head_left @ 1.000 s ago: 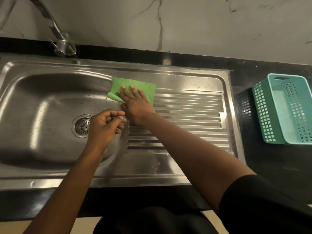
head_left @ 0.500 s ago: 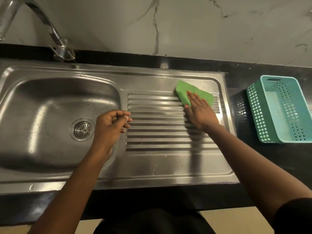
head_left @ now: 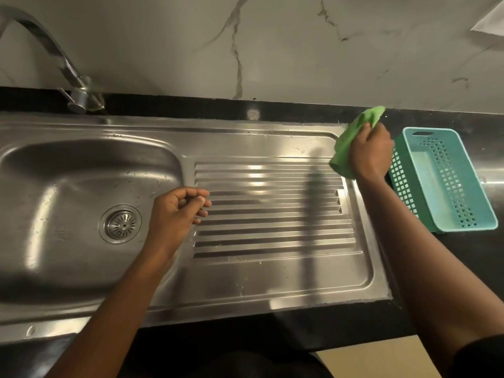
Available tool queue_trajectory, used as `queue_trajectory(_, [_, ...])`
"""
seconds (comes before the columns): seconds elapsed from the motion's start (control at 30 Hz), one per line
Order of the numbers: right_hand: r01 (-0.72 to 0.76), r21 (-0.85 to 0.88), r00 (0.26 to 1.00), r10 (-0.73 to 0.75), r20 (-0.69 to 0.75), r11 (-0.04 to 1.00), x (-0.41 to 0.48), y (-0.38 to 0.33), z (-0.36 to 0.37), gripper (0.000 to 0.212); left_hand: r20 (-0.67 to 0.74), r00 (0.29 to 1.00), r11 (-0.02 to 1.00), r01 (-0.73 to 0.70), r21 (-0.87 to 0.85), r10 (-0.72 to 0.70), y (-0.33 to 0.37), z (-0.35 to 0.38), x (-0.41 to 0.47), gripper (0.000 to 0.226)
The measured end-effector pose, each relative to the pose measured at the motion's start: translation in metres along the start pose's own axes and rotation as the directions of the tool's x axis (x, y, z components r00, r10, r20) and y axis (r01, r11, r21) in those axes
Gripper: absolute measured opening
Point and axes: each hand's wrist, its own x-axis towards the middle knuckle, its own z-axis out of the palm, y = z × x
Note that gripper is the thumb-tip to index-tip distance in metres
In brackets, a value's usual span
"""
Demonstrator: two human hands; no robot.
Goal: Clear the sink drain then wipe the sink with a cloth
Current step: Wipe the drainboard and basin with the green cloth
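Overhead, a pale marble-veined wall (head_left: 272, 50) is seen across the twelve o'clock span, met below by a black countertop (head_left: 450, 282) into which a stainless steel sink (head_left: 245, 285) is set. The sink is stretched from nine o'clock past the centre: its basin (head_left: 68, 186) is sunk on the nine o'clock side, and a ridged drainboard (head_left: 272, 214) is laid out at the centre. Water drops and light scratches are scattered over the steel, and bright reflections are carried on the ridges. A strip of beige floor (head_left: 368, 361) is shown at five o'clock.

A teal perforated basket (head_left: 441, 181) is stood on the countertop at three o'clock, just beside the sink's end. A curved chrome tap (head_left: 54, 55) is mounted at ten o'clock, behind the basin.

The right hand (head_left: 371, 154) is raised at two o'clock, over the sink's far corner and partly in front of the basket, and the green cloth (head_left: 346, 143) is clenched in it, bunched up. The left hand (head_left: 174, 211) is held at the basin's edge near the centre, fingers curled in against the thumb; nothing can be made out between them. The round drain strainer (head_left: 121, 223) is seated in the basin floor at eight o'clock, near the left hand
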Motion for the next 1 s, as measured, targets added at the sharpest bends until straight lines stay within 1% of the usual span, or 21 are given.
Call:
queue_trajectory(0.07, [0.05, -0.027, 0.994, -0.052, -0.091, 0.998, 0.005, -0.004, 0.001, 0.041, 0.004, 1.0, 1.0, 0.002, 0.001, -0.002, -0.001, 0.003, 0.001, 0.018])
queue_trajectory(0.1, [0.079, -0.059, 0.992, -0.084, -0.099, 0.995, 0.005, -0.005, 0.005, 0.04, 0.006, 1.0, 1.0, 0.002, 0.002, -0.002, -0.002, 0.003, 0.001, 0.018])
queue_trajectory(0.13, [0.106, -0.082, 0.991, -0.112, -0.075, 0.991, 0.005, -0.005, 0.01, 0.039, 0.008, 1.0, 1.0, 0.002, 0.002, -0.002, -0.002, 0.004, 0.0, 0.018])
queue_trajectory(0.17, [0.134, -0.089, 0.991, -0.136, -0.017, 0.987, 0.004, -0.004, 0.017, 0.04, 0.009, 1.0, 1.0, 0.002, 0.003, -0.002, -0.002, 0.005, 0.0, 0.018])
queue_trajectory(0.2, [0.163, -0.084, 0.985, -0.157, 0.077, 0.983, 0.001, -0.004, 0.026, 0.042, 0.009, 1.0, 1.0, 0.001, 0.007, -0.001, -0.002, 0.005, -0.001, 0.018])
queue_trajectory(0.27, [0.224, -0.082, 0.929, -0.187, 0.32, 0.971, -0.004, -0.001, 0.048, 0.051, 0.011, 1.0, 1.0, -0.006, 0.018, 0.006, -0.002, 0.004, -0.002, 0.018])
queue_trajectory(0.3, [0.23, -0.117, 0.894, -0.162, 0.418, 0.966, -0.008, -0.002, 0.061, 0.054, 0.013, 1.0, 1.0, -0.011, 0.025, 0.011, -0.002, 0.003, -0.003, 0.019])
queue_trajectory(0.33, [0.219, -0.162, 0.87, -0.118, 0.478, 0.962, -0.012, -0.005, 0.073, 0.056, 0.016, 1.0, 0.999, -0.015, 0.033, 0.015, -0.002, 0.003, -0.003, 0.019])
queue_trajectory(0.4, [0.176, -0.193, 0.859, -0.055, 0.509, 0.965, -0.026, -0.02, 0.092, 0.059, 0.02, 1.0, 0.999, -0.01, 0.046, 0.009, -0.004, 0.002, -0.004, 0.019])
queue_trajectory(0.47, [0.149, -0.178, 0.865, -0.041, 0.5, 0.973, -0.045, -0.04, 0.107, 0.062, 0.025, 1.0, 0.999, 0.006, 0.05, -0.007, -0.008, 0.002, -0.005, 0.019])
queue_trajectory(0.57, [0.173, -0.179, 0.859, -0.059, 0.509, 0.969, -0.075, -0.076, 0.123, 0.063, 0.021, 0.999, 0.999, 0.025, 0.035, -0.026, -0.013, -0.001, -0.008, 0.02])
queue_trajectory(0.63, [0.204, -0.17, 0.834, -0.08, 0.546, 0.964, -0.098, -0.104, 0.133, 0.064, 0.011, 0.999, 0.999, 0.035, 0.02, -0.035, -0.016, -0.004, -0.009, 0.021])
queue_trajectory(0.73, [0.266, -0.105, 0.773, -0.147, 0.618, 0.958, -0.138, -0.148, 0.145, 0.067, -0.014, 0.998, 0.998, 0.054, 0.015, -0.053, -0.019, -0.008, -0.012, 0.02])
queue_trajectory(0.83, [0.382, -0.003, 0.666, -0.272, 0.695, 0.924, -0.176, -0.185, 0.154, 0.07, -0.052, 0.996, 0.997, 0.077, -0.017, -0.078, -0.02, -0.013, -0.017, 0.022])
queue_trajectory(0.9, [0.427, 0.053, 0.599, -0.326, 0.731, 0.903, -0.193, -0.199, 0.157, 0.068, -0.076, 0.993, 0.996, 0.088, -0.026, -0.09, -0.02, -0.018, -0.02, 0.022])
queue_trajectory(1.0, [0.498, 0.076, 0.535, -0.375, 0.758, 0.864, -0.2, -0.199, 0.156, 0.063, -0.112, 0.99, 0.996, 0.086, 0.014, -0.084, -0.02, -0.025, -0.025, 0.022])
